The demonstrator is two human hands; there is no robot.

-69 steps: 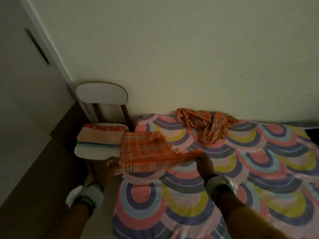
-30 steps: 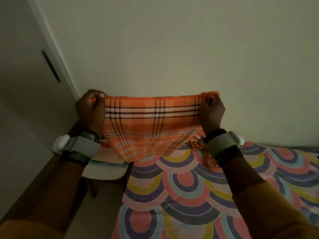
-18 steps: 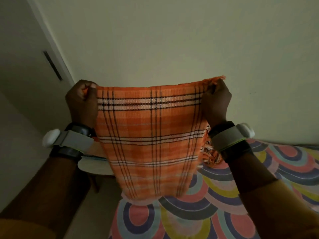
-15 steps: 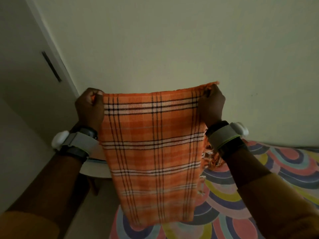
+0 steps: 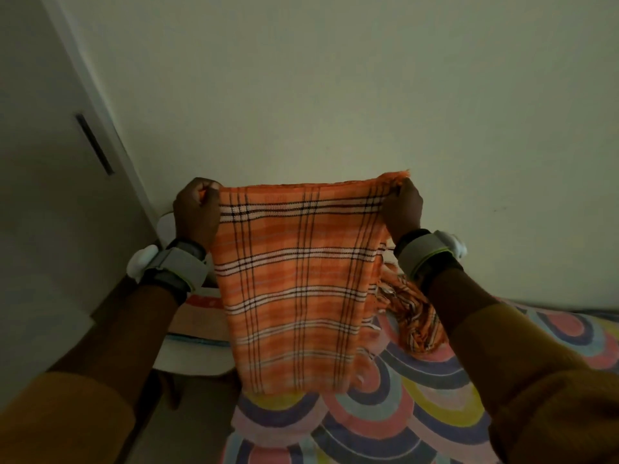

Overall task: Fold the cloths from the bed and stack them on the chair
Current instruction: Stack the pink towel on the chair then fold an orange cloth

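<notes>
**Orange checked cloth held up by both top corners**

Nearest the camera, two mustard-coloured sleeves (image 5: pixel 552 396) are seen at the bottom corners, and between them the bed cover (image 5: pixel 418 413), printed with arcs of pink, yellow, blue and purple, is spread out. Above its near left corner the orange checked cloth (image 5: pixel 301 289) is held in the air – doubled, as the layers at its top edge show – with its lower hem hanging just over the cover; whether the hem touches cannot be told.

The cloth's upper left corner is pinched in the curled fingers of the left hand (image 5: pixel 196 212), and the frayed upper right corner is gripped by the right hand (image 5: pixel 402 209), so that the top edge is pulled taut and level. A grey band with a white unit is worn on each wrist (image 5: pixel 177 266).

Behind the left forearm the pale seat of the chair (image 5: pixel 191 361) is partly shown, with a stack of folded cloths (image 5: pixel 201 316) laid on it – a peach one on top. Behind the right forearm a second orange checked cloth (image 5: pixel 415 323) is left crumpled on the bed. Farther back a plain pale wall (image 5: pixel 335 78) is seen, and to the left a door (image 5: pixel 43 195) bearing a dark narrow slot.
</notes>
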